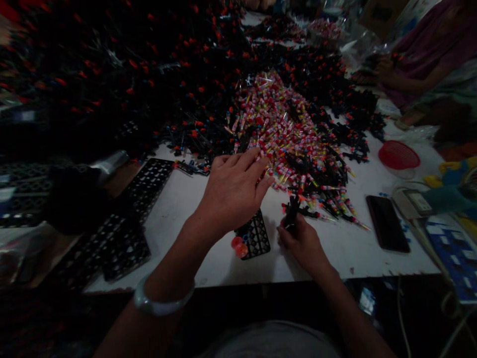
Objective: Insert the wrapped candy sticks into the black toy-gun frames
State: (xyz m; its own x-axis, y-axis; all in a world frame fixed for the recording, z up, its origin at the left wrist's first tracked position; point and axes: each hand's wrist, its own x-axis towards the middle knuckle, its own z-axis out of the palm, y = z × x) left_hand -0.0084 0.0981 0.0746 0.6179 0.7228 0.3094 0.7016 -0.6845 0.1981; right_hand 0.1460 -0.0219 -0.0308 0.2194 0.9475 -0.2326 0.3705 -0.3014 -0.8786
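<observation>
My left hand [234, 191] reaches forward over the white table [179, 209], fingers stretched out and touching the near edge of a heap of small colourful tube-shaped pieces [286, 124]. A pale bangle sits on that wrist. My right hand [300, 238] is closed around a small black plastic part [291, 211], held upright just in front of the heap. Under my left wrist lies a small black grid piece [257, 236] with an orange-red bit beside it.
A huge pile of black parts with red tips [122, 74] fills the left and far table. Black grid trays [149, 181] lie at left. A dark phone [386, 223], a red bowl [398, 156] and another person's arm [406, 79] are at right.
</observation>
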